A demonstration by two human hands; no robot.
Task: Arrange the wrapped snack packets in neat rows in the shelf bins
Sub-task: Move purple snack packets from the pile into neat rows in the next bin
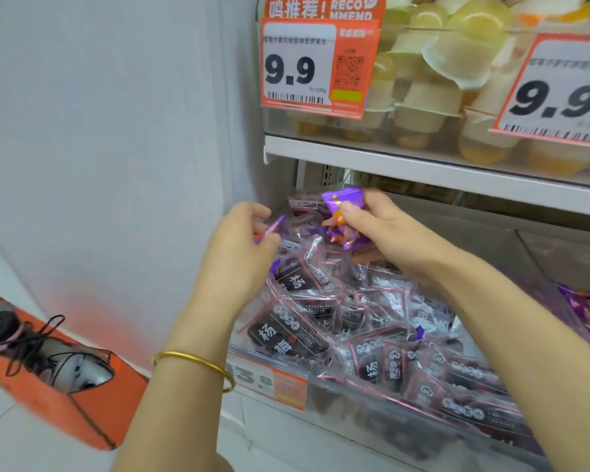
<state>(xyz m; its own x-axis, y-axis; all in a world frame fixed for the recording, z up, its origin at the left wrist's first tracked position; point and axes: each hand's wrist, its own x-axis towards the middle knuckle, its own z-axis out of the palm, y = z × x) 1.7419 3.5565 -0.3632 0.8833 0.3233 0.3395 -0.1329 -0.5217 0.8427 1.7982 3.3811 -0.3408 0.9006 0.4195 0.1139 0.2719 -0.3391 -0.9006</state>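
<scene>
While the left hand (242, 241) pinches one purple packet (275, 227), the right hand (377, 226) grips another

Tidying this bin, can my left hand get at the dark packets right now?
Probably: the left hand hovers just above the dark packets with nothing between, though it pinches a purple packet.

free: bin (372, 415) top open toward viewer | above: shelf (423, 168) overhangs rear | right: clear divider (542, 267) | left: wall (116, 165)

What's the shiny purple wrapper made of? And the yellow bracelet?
The purple wrapper in the right hand looks like thin foil-coated plastic: it glints and crinkles. The bracelet looks like polished gold-coloured metal, smooth and shiny; real gold cannot be told.
</scene>
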